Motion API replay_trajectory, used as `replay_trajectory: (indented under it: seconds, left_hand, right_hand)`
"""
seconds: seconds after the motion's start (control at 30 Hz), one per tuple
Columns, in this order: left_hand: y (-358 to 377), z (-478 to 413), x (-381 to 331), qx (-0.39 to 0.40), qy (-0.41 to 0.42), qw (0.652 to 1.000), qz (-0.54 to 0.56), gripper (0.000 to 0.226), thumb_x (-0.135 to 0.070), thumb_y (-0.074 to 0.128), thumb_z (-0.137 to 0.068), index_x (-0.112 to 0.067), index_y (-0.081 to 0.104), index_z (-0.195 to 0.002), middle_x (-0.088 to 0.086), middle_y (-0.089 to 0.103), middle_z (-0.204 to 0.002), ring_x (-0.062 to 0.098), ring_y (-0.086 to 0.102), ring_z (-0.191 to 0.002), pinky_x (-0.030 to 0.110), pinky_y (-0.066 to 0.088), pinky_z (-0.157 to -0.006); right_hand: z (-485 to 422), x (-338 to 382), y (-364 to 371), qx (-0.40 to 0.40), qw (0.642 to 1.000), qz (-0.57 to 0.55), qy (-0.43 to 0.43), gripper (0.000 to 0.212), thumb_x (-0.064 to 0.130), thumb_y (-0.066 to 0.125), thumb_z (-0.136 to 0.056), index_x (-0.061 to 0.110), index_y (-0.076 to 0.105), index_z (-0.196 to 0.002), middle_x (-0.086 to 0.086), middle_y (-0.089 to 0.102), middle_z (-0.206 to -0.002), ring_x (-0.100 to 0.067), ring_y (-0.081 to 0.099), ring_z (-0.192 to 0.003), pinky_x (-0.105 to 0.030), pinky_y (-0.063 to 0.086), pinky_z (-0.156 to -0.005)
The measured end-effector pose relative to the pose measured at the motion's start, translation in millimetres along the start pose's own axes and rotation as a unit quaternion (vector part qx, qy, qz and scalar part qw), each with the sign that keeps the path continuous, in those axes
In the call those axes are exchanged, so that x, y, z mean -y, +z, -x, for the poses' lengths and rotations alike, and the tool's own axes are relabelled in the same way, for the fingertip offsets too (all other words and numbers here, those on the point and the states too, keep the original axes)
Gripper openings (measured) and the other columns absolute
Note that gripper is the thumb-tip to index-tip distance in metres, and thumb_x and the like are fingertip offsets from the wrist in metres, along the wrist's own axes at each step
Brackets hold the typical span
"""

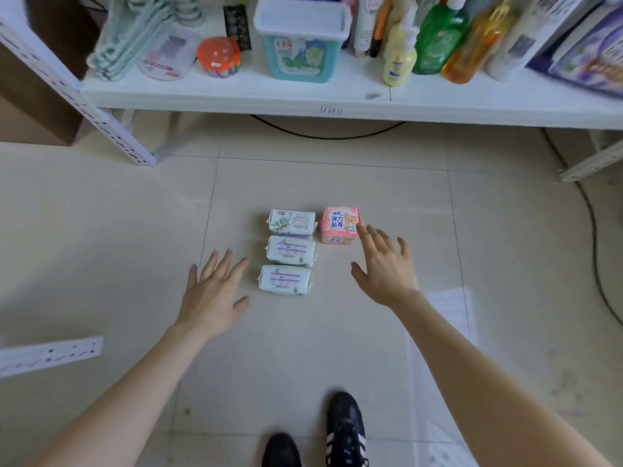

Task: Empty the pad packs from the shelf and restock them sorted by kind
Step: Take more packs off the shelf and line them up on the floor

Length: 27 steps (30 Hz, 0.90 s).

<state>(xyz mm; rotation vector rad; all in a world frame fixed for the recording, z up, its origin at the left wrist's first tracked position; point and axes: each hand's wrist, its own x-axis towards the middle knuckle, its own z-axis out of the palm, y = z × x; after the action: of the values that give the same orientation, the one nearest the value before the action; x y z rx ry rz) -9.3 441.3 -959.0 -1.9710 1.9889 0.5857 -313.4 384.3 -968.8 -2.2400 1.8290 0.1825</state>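
Four pad packs lie on the floor point(337, 348) in front of the shelf point(236, 96); I see none on the shelf board itself. Three white packs point(291, 251) form a tight column, one behind the other. The pink pack point(340, 224) sits alone just right of the column's far end, a narrow gap between them. I read this layout as the sort itself: one kind in a line, the other set apart, so each group can go back as a block

My left hand point(215, 291) hovers palm down, fingers straight and spread, just left of the lowest white pack point(285, 279), holding nothing. My right hand point(384, 264) is spread and empty too, its forefinger reaching the pink pack's right edge; I cannot tell whether it touches. Both palms flank the packs, I think, to gather them from the sides

Emptying looks done and restocking not yet begun. The board carries a tub point(301, 52) and bottles point(438, 38), so the bare front strip seems the place to put them. The packs look soft and slick, so scooping several at once could let one slip
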Motion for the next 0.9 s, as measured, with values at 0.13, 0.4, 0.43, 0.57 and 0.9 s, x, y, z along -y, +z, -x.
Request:
replay_trajectory:
  seconds: [0.13, 0.4, 0.43, 0.57, 0.9]
  left_hand:
    - [-72.3, 46.9, -11.9, -0.001, 0.011, 0.999, -0.033, 0.07, -0.047, 0.044, -0.096, -0.034, 0.007, -0.153, 0.0, -0.001, -0.163, 0.022, -0.007, -0.15, 0.05, 0.004, -0.118]
    - [-241.6, 115.7, -39.5, -0.051, 0.024, 0.996, -0.064, 0.07, -0.048, 0.044, -0.095, -0.033, 0.007, -0.153, 0.0, 0.001, -0.163, 0.023, -0.006, -0.15, 0.052, 0.002, -0.118]
    - [-262.7, 122.1, -43.7, -0.061, 0.026, 0.996, -0.061, 0.07, -0.048, 0.043, -0.095, -0.033, 0.007, -0.153, 0.0, 0.001, -0.163, 0.022, -0.006, -0.15, 0.052, 0.001, -0.117]
    - [-338.6, 144.3, -59.1, -0.101, 0.039, 0.992, -0.069, 0.07, -0.048, 0.042, -0.096, -0.031, 0.007, -0.153, 0.002, 0.002, -0.163, 0.024, -0.004, -0.15, 0.053, 0.001, -0.118]
    - [-492.9, 203.6, -86.0, -0.222, 0.07, 0.969, -0.084, 0.065, -0.044, 0.044, -0.096, -0.03, 0.013, -0.152, 0.003, 0.007, -0.163, 0.026, 0.0, -0.15, 0.057, 0.005, -0.118]
  right_hand:
    - [35.4, 16.4, -77.0, 0.008, 0.999, 0.033, -0.002, 0.073, 0.045, 0.04, -0.095, 0.016, 0.007, -0.153, -0.006, 0.023, -0.158, -0.022, 0.02, -0.145, -0.049, 0.013, -0.116]
    - [89.6, 41.9, -256.0, -0.042, 0.998, 0.042, -0.003, 0.068, 0.044, 0.04, -0.094, 0.017, 0.015, -0.151, -0.004, 0.031, -0.154, -0.021, 0.023, -0.145, -0.048, 0.013, -0.115]
    - [94.3, 44.6, -277.8, -0.052, 0.998, 0.044, -0.003, 0.067, 0.045, 0.04, -0.094, 0.017, 0.016, -0.151, -0.005, 0.031, -0.154, -0.021, 0.023, -0.145, -0.048, 0.013, -0.115]
    - [108.3, 52.6, -357.2, -0.084, 0.995, 0.05, -0.001, 0.067, 0.045, 0.039, -0.096, 0.016, 0.017, -0.151, -0.005, 0.032, -0.154, -0.021, 0.024, -0.144, -0.049, 0.013, -0.116]
    - [133.4, 67.2, -524.6, -0.195, 0.978, 0.069, 0.007, 0.065, 0.048, 0.04, -0.094, 0.018, 0.023, -0.15, -0.002, 0.036, -0.153, -0.022, 0.029, -0.143, -0.05, 0.018, -0.115]
